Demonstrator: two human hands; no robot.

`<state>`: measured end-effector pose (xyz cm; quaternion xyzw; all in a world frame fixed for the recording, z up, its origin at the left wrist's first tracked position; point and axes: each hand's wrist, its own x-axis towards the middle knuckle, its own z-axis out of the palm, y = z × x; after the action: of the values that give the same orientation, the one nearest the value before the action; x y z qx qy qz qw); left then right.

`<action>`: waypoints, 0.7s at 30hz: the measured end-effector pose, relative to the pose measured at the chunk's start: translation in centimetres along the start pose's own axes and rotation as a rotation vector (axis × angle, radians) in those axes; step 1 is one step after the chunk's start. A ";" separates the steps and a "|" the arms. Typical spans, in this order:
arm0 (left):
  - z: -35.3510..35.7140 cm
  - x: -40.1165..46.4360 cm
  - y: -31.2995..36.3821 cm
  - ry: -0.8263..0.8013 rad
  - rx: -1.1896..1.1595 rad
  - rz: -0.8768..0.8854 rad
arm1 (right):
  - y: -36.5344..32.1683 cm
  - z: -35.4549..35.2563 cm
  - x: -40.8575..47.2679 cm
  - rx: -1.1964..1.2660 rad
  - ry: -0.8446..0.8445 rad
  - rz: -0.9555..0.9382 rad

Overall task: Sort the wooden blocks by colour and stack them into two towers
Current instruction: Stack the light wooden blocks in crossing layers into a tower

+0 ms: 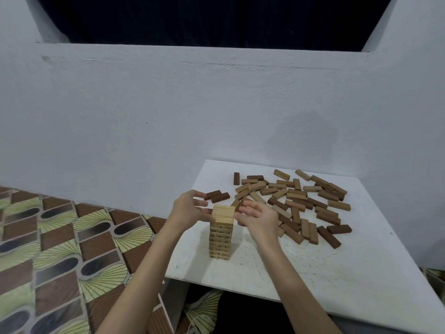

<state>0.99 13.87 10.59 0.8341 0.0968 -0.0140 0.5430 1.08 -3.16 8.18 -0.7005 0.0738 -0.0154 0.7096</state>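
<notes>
A tower of light wooden blocks (221,233) stands on the white board (313,268), several layers high. My left hand (190,209) is at the left of its top layer, fingers loosely bent, thumb near the top blocks. My right hand (256,216) is at the right of the top, fingers spread and relaxed; neither hand holds a block. A loose pile of mixed light and dark blocks (298,203) lies behind and to the right. Two dark blocks (216,195) lie just behind my left hand.
The white board sits low against a pale wall (168,116). To the left is a patterned floor (60,249). A single dark block (236,178) lies at the pile's far left edge. The board's near right part carries no blocks.
</notes>
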 end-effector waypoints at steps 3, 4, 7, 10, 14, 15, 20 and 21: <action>-1.6 0.6 0.5 0.002 0.126 0.116 | -1.4 -0.8 0.8 -0.116 -0.019 -0.087; -2.1 0.7 0.7 -0.043 0.184 0.157 | -2.0 -1.0 1.1 -0.217 -0.048 -0.125; -2.5 1.2 1.3 -0.259 0.415 0.205 | -3.9 -1.6 2.0 -0.555 -0.273 -0.204; -1.7 1.8 1.2 -0.347 0.589 0.217 | -4.6 -1.3 2.4 -0.843 -0.540 -0.195; -1.0 2.2 0.5 -0.348 0.686 0.258 | -3.7 -0.4 2.9 -0.989 -0.619 -0.223; -0.9 2.3 0.4 -0.344 0.695 0.272 | -3.4 -0.3 3.0 -0.999 -0.616 -0.237; -0.4 2.5 0.2 -0.325 0.731 0.330 | -2.6 0.0 3.3 -1.024 -0.606 -0.303; -0.4 2.6 0.3 -0.322 0.735 0.340 | -2.5 0.1 3.3 -1.025 -0.607 -0.313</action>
<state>3.53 14.50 10.64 0.9632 -0.1394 -0.0876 0.2126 4.59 -3.52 10.43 -0.9282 -0.2370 0.1181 0.2614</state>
